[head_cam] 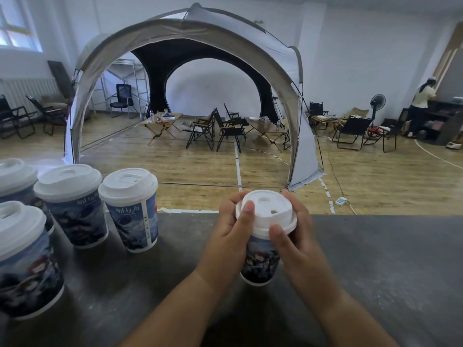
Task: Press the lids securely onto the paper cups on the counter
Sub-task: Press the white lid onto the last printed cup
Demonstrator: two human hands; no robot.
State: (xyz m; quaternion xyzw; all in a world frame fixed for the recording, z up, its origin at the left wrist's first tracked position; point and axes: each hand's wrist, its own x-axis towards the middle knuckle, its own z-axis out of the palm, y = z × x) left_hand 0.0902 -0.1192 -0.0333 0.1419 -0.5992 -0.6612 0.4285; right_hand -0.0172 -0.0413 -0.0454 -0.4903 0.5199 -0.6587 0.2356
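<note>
A printed paper cup (261, 262) stands on the dark counter (375, 259) in front of me, with a white lid (268, 211) on top of it. My left hand (231, 231) wraps the cup's left side, its thumb lying on the lid. My right hand (293, 236) holds the right side, thumb on the lid's near rim. Both hands grip cup and lid together. At the left stand several more cups with white lids on them: one (131, 211) nearest the middle, another (72, 206) beside it, and a big close one (27, 261).
The counter's far edge runs just behind the held cup. Beyond it is a wooden floor with a large arched tent (190, 33), folding chairs and low tables. A person (421, 106) stands at shelves far right.
</note>
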